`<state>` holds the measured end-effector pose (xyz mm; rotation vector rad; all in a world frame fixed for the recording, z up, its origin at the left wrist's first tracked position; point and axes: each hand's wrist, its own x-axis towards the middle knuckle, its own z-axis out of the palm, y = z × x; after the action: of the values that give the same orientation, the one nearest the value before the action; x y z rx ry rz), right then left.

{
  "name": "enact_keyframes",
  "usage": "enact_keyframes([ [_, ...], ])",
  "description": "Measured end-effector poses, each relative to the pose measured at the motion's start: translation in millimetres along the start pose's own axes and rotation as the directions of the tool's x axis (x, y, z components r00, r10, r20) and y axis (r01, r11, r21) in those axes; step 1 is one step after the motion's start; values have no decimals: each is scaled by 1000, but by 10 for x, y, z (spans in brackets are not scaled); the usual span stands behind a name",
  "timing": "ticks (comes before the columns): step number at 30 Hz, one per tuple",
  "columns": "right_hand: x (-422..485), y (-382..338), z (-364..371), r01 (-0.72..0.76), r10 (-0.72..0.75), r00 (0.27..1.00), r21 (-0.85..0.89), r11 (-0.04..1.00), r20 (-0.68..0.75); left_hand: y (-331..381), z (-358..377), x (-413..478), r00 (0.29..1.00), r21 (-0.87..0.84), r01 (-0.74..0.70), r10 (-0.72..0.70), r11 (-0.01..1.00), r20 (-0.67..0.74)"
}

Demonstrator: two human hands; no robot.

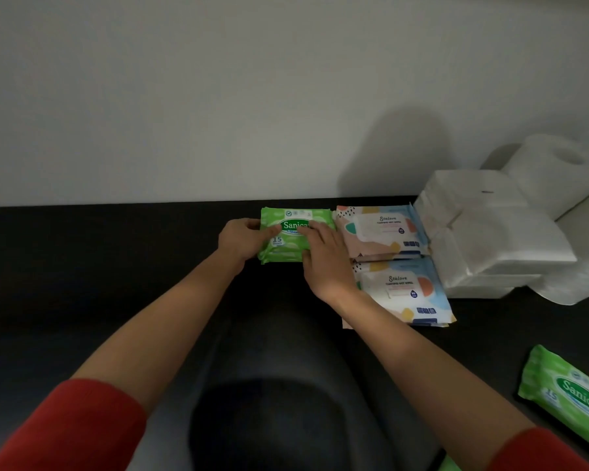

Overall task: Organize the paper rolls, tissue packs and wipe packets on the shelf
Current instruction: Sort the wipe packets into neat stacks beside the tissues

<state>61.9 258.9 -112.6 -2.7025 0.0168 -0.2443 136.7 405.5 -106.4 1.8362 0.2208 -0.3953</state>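
Observation:
A green wipe packet (pixel 288 215) lies flat on the black shelf (pixel 116 266) against the white wall. My left hand (pixel 244 237) grips its left end, thumb on top. My right hand (pixel 325 260) rests on its right half with fingers laid over the label. Right of it lie two pastel wipe packets, one at the back (pixel 383 231) and one in front (pixel 405 294). White tissue packs (pixel 497 239) are stacked further right, with white paper rolls (pixel 555 168) behind them. Another green wipe packet (pixel 568 396) lies at the lower right.
The white wall (pixel 252 113) rises straight behind the shelf. The left half of the black shelf shows bare surface. A scrap of green (pixel 451 465) peeks in at the bottom edge. My red sleeves fill the lower corners.

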Motion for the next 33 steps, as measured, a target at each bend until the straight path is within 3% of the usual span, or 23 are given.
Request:
enact_keyframes([
  [7, -14, 7, -2, 8, -5, 998, -62, 998, 55, -16, 15, 12, 1000, 44, -22, 22, 999, -12],
  [11, -35, -20, -90, 1, 4, 994, -38, 999, 110, 1, 45, -120, 982, 229, -134, 160, 964, -99],
  [20, -469, -82, -316, -31, 35, 998, 68, 997, -51, -112, -14, -713, 922, 371, -237, 328, 898, -205],
  [27, -982, -36, -601, -120, 124, 990, 56, 991, -65, -300, 114, -1376, 895, 405, -353, 430, 843, -116],
  [33, -1500, 179, -847, -170, 171, 985, 66, 983, -9, -483, 503, -1915, 924, 386, -357, 382, 851, 11],
])
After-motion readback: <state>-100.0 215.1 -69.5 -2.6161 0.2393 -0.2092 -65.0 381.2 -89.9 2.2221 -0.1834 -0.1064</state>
